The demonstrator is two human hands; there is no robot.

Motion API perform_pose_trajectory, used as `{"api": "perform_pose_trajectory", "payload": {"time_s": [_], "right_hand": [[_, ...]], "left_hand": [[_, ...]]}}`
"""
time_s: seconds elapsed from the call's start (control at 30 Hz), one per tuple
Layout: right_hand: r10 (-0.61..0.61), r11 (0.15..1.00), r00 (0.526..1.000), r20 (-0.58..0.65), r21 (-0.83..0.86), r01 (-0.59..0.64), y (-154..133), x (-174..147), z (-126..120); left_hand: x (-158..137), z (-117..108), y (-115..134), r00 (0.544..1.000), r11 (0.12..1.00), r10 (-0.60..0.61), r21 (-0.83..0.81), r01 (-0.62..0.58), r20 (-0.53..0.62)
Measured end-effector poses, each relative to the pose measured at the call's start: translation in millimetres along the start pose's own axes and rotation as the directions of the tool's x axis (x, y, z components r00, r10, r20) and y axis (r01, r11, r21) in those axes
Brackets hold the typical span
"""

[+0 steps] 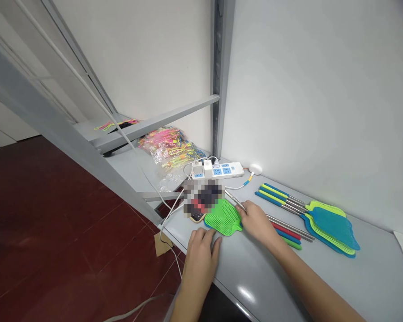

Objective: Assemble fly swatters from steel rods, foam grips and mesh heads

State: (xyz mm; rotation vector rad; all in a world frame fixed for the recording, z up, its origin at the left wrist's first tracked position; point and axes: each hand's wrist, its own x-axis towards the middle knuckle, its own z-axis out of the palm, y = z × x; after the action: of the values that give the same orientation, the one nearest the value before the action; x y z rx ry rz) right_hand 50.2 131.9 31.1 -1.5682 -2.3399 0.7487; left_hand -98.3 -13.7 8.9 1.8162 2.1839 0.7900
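Note:
On the grey shelf (231,273), a bright green fly swatter (223,218) lies with its perforated head to the left, and a blue edge shows beneath it. My left hand (201,250) rests at the near edge of that head, fingers bent and thumb apart. My right hand (255,221) is closed around thin metal rods (235,199), which stick out on both sides of it. Red, blue and green handles (287,235) extend from under my right wrist. Farther right, several blue and yellow-green fly swatters (332,226) lie in a stack, handles pointing left.
A phone (198,217), partly blurred out, lies beside the green swatter. Behind it stands a white power strip (218,170) with plugs and cables. Bags of colourful cords (171,147) fill a shelf beyond the metal rack post (218,80). A white cable (97,98) crosses the left side.

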Motion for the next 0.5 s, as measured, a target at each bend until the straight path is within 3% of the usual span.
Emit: {"api": "perform_pose_trajectory", "payload": {"time_s": [0.33, 0.5], "right_hand": [[-0.045, 0.999, 0.998, 0.042, 0.004, 0.045, -5, -16, 0], [-0.059, 0.998, 0.997, 0.039, 0.026, 0.058, -6, -18, 2]], "left_hand": [[1, -6, 2, 0.999, 0.999, -0.031, -0.004, 0.032, 0.045], [4, -3, -1, 0.998, 0.998, 0.019, -0.06, -0.022, -0.052]]}}
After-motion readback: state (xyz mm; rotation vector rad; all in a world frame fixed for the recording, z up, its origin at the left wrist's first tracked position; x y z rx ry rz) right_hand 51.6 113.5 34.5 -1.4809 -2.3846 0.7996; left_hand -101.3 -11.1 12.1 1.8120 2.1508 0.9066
